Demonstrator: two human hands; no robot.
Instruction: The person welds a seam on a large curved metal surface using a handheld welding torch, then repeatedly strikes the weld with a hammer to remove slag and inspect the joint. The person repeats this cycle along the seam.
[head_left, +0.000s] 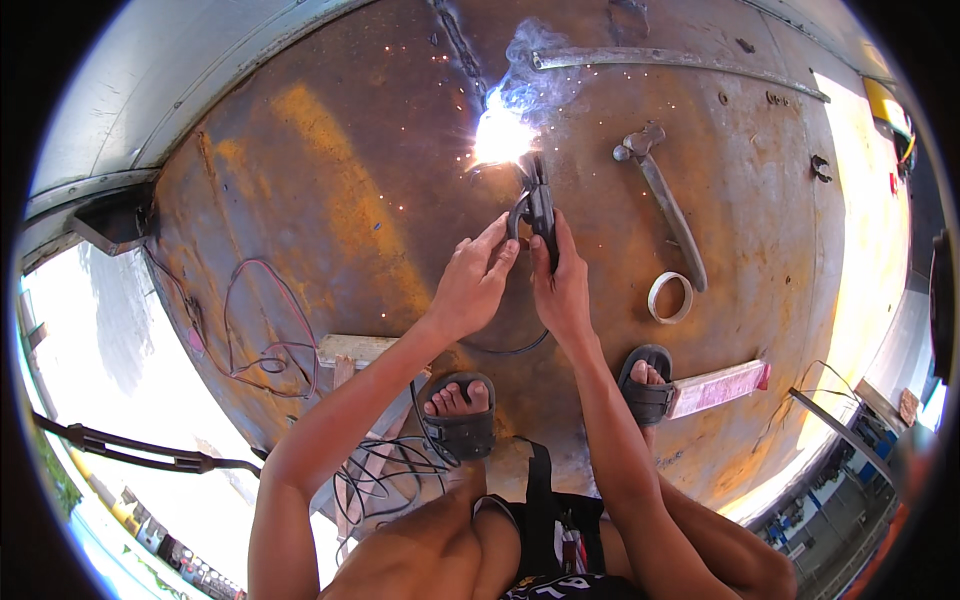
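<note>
Midway across the rusty steel sheet, there was the right hand, its grip wrapped round a black electrode holder! Alongside was the left hand, fingers stretched to the holder's curved lever; whether that grip pinched it or merely rested there, I could not tell. And right at the holder's tip, toward the far edge, a dazzling white glow, too bright to see into, sparks scattered all round and bluish smoke curling off it! Beyond, a dark seam ran to the far edge, and a long metal bar stretched from the smoke toward the far right corner. Over on the right lay a hammer, head toward the far edge, handle toward the near one, a pale ring just beside it. Closer to the near edge, two black sandals stood well apart: the left sandal near a pale timber piece, the right sandal just beside a pink-sided wooden block. By the left edge, thin wire sprawled in loops, and toward the near left corner sat tangled black cable.
</note>
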